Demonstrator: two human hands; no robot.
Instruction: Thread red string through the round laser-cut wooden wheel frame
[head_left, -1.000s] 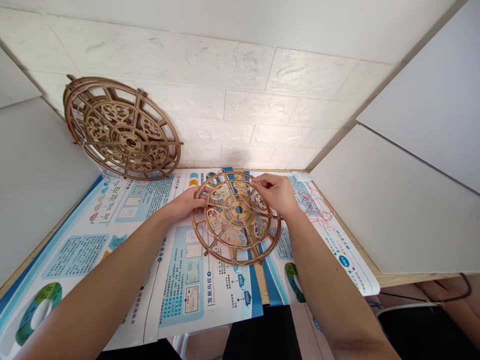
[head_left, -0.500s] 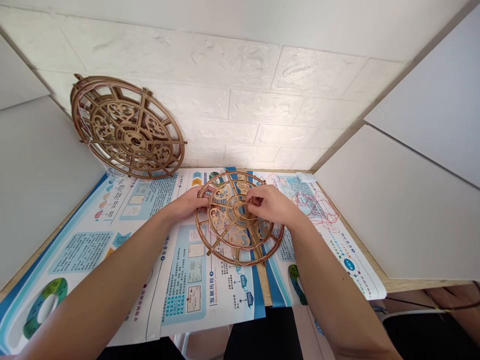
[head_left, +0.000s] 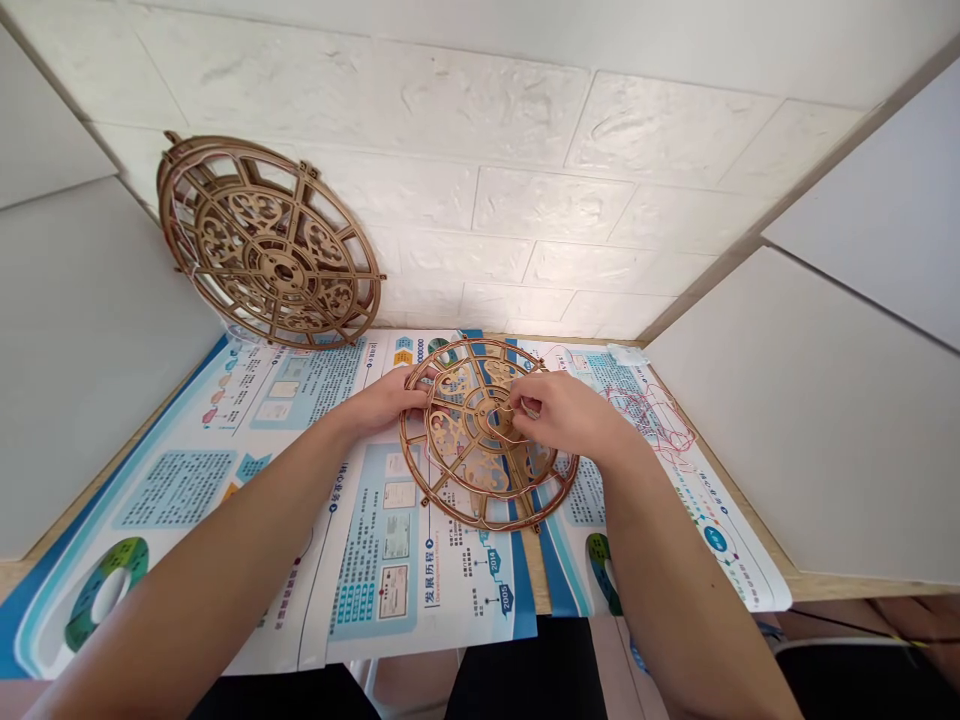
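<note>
Left hand (head_left: 386,402): at the left rim of the openwork wheel (head_left: 484,412); palm outside the rim.
Left fingers: closed on the rim, thumb on the near face, other fingers reaching behind and partly hidden by the ring.
Right hand (head_left: 559,410): above the right half of the openwork wheel, beside the hub.
Right fingers: curled, thumb and index tips drawn together in a pinch on the thin wire (head_left: 501,436); a small rounded gap shows between thumb and index behind the tips. Contact between this hand and the wheel face cannot be told.
Thin wire: pale, looped near the hub, running to the right fingertips.
Openwork wheel: brown, round, with spokes, scrollwork panels and small lugs on the outer ring; located over the middle of the counter (head_left: 534,575), above the printed sheets (head_left: 289,520). Strands follow its rings.
Leaning wheels (head_left: 296,272): similar brown openwork discs, stacked, tilted against the brick-pattern wall (head_left: 360,100), behind and to the left of the left hand.
Wire tangle (head_left: 656,420): red and pale loops, loose on the sheets to the right of the right hand.
Clear plastic piece (head_left: 628,355): at the back edge of the counter, near the tangle.
</note>
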